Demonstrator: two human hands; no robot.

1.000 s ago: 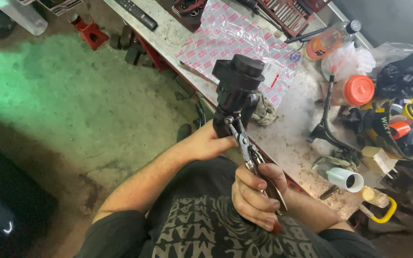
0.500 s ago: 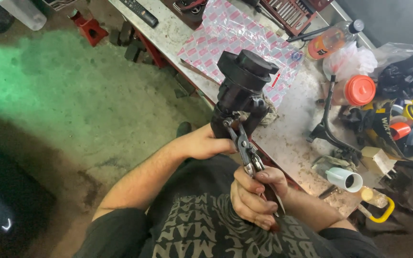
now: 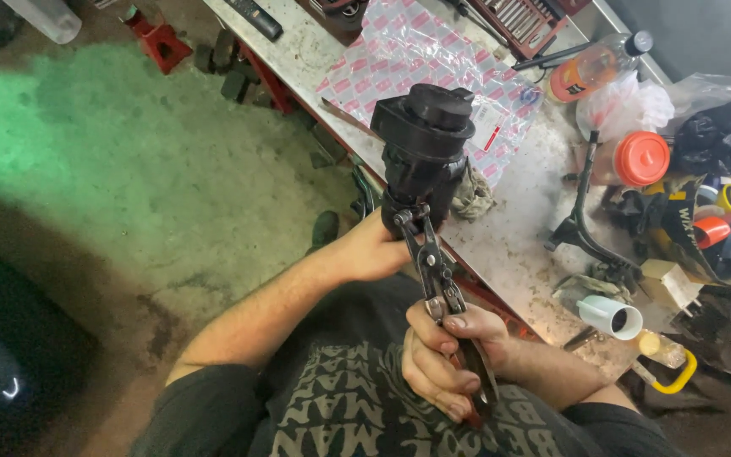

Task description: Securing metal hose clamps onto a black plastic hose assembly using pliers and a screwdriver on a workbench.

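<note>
My left hand (image 3: 376,247) grips the lower end of a black cylindrical car part (image 3: 423,148) and holds it upright in front of my chest. My right hand (image 3: 443,360) squeezes the handles of long metal pliers (image 3: 433,267). The pliers' jaws sit against a clamp at the bottom of the black part, just beside my left fingers. The part's wide black cap points away from me, toward the workbench.
A dirty workbench (image 3: 518,237) runs along the right, with a red-and-white patterned plastic bag (image 3: 433,59), a rag (image 3: 471,195), an orange-lidded jar (image 3: 640,159), a white cup (image 3: 609,316) and a socket set tray (image 3: 526,21). A green-tinted concrete floor (image 3: 103,152) lies left, with a red stand (image 3: 161,41).
The black part and both hands have shifted slightly up in view. The pliers stay clamped at its base, my grip unchanged.
</note>
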